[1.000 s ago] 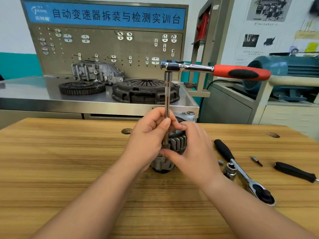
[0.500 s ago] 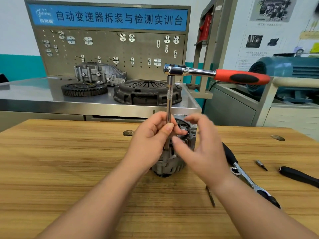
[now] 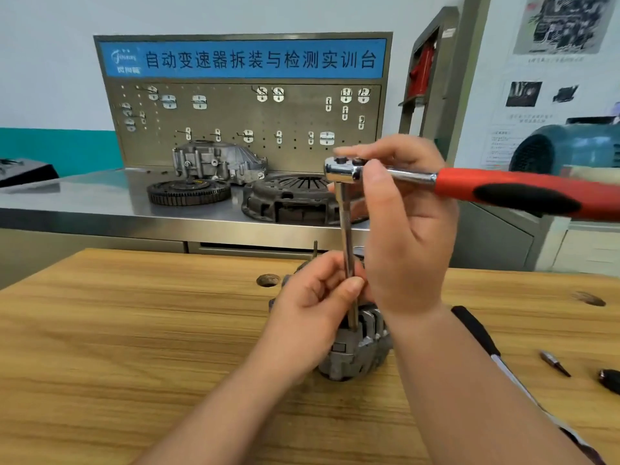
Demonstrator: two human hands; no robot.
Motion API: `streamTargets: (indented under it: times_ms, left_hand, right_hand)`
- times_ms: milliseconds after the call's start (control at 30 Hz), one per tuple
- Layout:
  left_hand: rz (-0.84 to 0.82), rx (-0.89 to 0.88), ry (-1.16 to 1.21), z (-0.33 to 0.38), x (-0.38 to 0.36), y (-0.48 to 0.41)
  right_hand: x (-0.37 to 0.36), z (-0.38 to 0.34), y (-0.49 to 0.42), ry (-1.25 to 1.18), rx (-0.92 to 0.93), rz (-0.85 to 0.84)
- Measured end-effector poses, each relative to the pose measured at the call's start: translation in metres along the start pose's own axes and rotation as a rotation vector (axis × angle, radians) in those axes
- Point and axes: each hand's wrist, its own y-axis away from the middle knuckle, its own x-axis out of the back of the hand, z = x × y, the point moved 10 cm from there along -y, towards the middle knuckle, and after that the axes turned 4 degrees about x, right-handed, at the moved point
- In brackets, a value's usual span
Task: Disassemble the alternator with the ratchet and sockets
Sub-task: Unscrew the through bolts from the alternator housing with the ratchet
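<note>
A grey cast-metal alternator [image 3: 355,354] with a ribbed body stands on end near the middle of the pale wooden table [image 3: 134,330], largely hidden behind the two hands; a slim chrome extension bar [image 3: 346,236] rises upright from its near top edge; whether a socket sits at the bar's lower end I cannot tell; the left hand [image 3: 312,313] is curled round the lower part of the extension bar, thumb laid against its near side, with the heel of the hand against the alternator; on top of the bar sits a chrome ratchet [image 3: 503,191] with a red-and-black handle that reaches out to the right past the edge of view, free of either hand; the right hand [image 3: 407,236] pinches the ratchet's head, thumb on the near face, fingers arched over the top and far side

To the right of the alternator a black-handled tool [image 3: 474,328] lies on the table, partly under the right forearm; further right lie a small steel bit [image 3: 553,363] and the end of another black handle [image 3: 610,380]; behind the table a steel bench [image 3: 84,203] carries a toothed flywheel ring [image 3: 188,193], a dark round clutch plate [image 3: 288,199] and a grey gearbox casing [image 3: 214,162], in front of a pegboard [image 3: 235,119] topped by a blue sign with white Chinese characters
</note>
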Motion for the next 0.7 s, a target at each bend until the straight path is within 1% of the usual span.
streamTargets:
  times_ms: [67, 133, 300, 400, 500, 633, 700]
  left_hand:
    - [-0.021, -0.011, -0.021, 0.002, -0.004, 0.000]
    - [-0.030, -0.016, -0.041, 0.004, -0.006, -0.001]
    - [-0.033, -0.040, -0.106, 0.009, -0.006, -0.001]
    - [0.022, -0.046, -0.164, 0.013, 0.001, 0.000]
    - [0.046, -0.109, -0.272, 0.021, 0.006, -0.001]
    - [0.020, -0.084, -0.190, 0.014, 0.007, -0.003]
    - [0.011, -0.084, -0.164, 0.011, 0.006, -0.002]
  right_hand:
    - [-0.001, -0.009, -0.005, 0.050, 0.114, -0.010]
    - [0.000, -0.009, -0.007, 0.052, 0.144, -0.006]
    - [0.006, 0.000, -0.006, -0.063, 0.069, 0.005]
    - [0.009, 0.005, -0.006, -0.058, 0.038, -0.019]
    - [0.007, 0.007, -0.004, -0.055, 0.009, -0.052]
    - [0.001, 0.011, -0.003, -0.059, -0.049, -0.087]
    - [-0.004, 0.010, -0.003, -0.061, -0.048, -0.115]
